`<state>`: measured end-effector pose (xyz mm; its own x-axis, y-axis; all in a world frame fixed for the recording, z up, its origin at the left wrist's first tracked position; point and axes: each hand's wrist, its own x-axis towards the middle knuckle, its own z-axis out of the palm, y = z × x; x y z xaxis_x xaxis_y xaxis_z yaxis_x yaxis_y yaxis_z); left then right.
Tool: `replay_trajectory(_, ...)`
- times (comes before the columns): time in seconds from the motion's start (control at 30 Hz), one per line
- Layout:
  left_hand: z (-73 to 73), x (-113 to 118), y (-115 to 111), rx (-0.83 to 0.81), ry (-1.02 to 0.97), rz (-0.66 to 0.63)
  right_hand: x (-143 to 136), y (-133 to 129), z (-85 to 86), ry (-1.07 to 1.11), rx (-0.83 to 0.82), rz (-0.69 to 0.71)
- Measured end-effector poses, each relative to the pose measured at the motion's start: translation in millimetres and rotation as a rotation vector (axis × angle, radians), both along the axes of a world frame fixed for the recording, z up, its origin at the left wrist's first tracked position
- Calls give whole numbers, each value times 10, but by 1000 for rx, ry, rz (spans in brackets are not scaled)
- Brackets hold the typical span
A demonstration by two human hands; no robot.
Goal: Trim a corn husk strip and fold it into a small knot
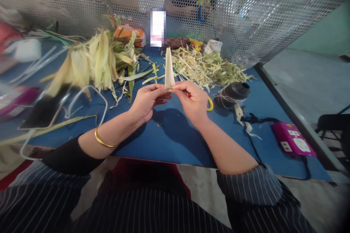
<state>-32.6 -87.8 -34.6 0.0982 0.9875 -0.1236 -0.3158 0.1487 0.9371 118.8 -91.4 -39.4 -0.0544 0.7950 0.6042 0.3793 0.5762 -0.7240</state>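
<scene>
Both my hands meet above the blue table (169, 134) and pinch the base of a pale, folded corn-husk piece (168, 67) that stands upright like a narrow cone. My left hand (147, 102) grips it from the left with thumb and fingers. My right hand (193, 100) grips it from the right. A gold bangle (102, 140) circles my left wrist. Something with a yellow handle (210, 103) lies on the table just behind my right hand, mostly hidden.
A heap of whole corn husks (93, 62) lies at the back left, shredded husk scraps (207, 67) at the back right. A dark spool of twine (233, 93), a pink power strip (292, 139) with black cable, and a dark phone (43, 111) also rest here. Perforated metal screen (273, 11) walls the back.
</scene>
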Motion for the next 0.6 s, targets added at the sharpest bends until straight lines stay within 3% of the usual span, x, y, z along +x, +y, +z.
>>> replay_trajectory(0.27,5,57,-50,242,106,100,-50,-31,30,136,-124,-14)
replay_trajectory(0.6,2,65,-42,309,209,106,-45,-5,12,203,-185,-22)
